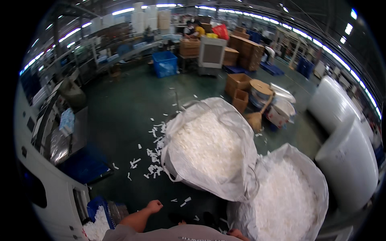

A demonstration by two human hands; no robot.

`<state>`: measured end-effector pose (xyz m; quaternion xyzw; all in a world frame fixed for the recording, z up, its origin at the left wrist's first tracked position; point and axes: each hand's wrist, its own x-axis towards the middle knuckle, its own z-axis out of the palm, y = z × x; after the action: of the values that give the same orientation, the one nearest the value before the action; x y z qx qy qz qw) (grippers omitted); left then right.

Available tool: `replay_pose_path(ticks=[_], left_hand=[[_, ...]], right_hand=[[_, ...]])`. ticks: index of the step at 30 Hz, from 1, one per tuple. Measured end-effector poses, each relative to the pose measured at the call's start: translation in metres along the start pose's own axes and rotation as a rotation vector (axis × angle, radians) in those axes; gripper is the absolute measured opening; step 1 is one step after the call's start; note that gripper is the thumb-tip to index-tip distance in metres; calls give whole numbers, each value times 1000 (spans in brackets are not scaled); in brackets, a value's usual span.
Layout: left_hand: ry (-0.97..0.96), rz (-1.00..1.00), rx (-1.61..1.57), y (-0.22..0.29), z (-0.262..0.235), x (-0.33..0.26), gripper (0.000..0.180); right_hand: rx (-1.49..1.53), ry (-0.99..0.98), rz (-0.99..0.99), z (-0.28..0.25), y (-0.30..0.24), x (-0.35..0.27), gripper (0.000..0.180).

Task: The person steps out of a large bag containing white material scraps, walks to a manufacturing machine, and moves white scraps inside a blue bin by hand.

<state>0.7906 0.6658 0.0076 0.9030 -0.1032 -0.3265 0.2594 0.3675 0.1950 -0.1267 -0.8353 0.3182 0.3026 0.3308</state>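
My left hand [154,206] hangs at the lower middle, curled into a fist with nothing visible in it, above the dark green floor. Only a sliver of my right hand [236,233] shows at the bottom edge, close to the rim of the nearer big white sack [317,180]; its fingers are hidden. That sack and a second big white sack [241,132] to its upper left are both filled with small white plastic pieces. Loose white pieces [155,154] lie scattered on the floor left of the second sack.
A white machine [52,193] runs along the left, with a blue bin [94,207] of white pieces at its foot. Two large white rolls [345,136] stand at the right. Cardboard boxes [238,82], a broom [257,116], a blue crate [165,63] and people at work lie beyond.
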Motion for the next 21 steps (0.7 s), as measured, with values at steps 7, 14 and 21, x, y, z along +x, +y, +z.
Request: replay_pose_path(ticks=[7,14,21], left_hand=[[98,-316,-73,-59,22,-89,32],[258,-633,-272,-52,95,-149,34],[216,-412,301,-75,238,-249,21]], right_hand=[[-167,-331,-67,-102,-114,89,42],[-334,43,-400,-250,-189,221,27],[40,-212,-443,-228,-309,235,22]])
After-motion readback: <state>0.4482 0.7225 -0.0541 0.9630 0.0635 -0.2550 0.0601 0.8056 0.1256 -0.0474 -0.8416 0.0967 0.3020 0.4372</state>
